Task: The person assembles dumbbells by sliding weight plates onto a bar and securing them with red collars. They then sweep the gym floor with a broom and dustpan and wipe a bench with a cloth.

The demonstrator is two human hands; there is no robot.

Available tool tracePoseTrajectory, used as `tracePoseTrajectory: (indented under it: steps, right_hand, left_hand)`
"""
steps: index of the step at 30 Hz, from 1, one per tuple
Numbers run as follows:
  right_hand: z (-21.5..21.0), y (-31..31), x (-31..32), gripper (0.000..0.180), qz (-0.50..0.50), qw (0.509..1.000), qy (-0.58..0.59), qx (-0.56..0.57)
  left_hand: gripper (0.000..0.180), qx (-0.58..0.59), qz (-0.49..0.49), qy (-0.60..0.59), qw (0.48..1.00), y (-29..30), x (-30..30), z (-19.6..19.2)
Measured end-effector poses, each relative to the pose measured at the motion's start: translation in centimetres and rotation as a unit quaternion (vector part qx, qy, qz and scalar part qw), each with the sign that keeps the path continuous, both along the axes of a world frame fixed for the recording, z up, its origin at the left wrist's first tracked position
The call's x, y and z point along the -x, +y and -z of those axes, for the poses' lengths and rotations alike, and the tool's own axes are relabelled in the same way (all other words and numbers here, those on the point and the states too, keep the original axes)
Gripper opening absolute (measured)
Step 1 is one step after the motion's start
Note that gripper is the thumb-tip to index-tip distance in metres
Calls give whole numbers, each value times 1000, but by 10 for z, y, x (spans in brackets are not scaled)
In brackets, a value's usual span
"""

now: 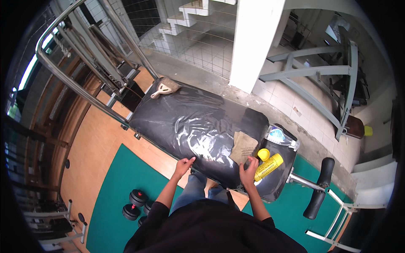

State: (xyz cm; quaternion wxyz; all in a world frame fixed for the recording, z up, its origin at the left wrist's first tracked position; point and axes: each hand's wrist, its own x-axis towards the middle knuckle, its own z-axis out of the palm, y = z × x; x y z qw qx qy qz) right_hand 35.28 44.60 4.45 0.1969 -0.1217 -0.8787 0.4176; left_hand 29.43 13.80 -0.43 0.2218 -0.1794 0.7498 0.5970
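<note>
Your right hand [248, 170] rests on the near right part of the black padded bench [198, 122], fingers loosely curled and open, with the fingertips touching the lower edge of a brown cloth [244, 146] that lies flat on the padding. The hand grips nothing. Just to the right of that hand lies a yellow spray can [268, 167], on its side and angled, and its round yellow cap [263, 154] sits loose beside it, just above the can and next to the cloth's right edge. Farther right, at the end of the bench, a clear plastic bottle [279, 136] lies on its side.

Your left hand [184, 165] sits at the near edge of the bench, well apart from the right one, fingers bent over the edge of the padding and holding nothing else.

At the far left corner of the bench lies a hand brush [166, 87]. Down on the green floor mat [120, 185], to your left, stand black dumbbells [137, 203].
</note>
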Motion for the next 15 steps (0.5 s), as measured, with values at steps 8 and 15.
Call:
tracePoseTrajectory:
  steps: [8,15]
  right_hand:
    - [16,-106,66,23,-303,945,-123,-21]
    - [44,-217,137,23,-303,939,-162,20]
  left_hand:
    - [40,-51,-173,-186,966,-127,-46,46]
    - [34,-10,-137,-200,970,-234,20,46]
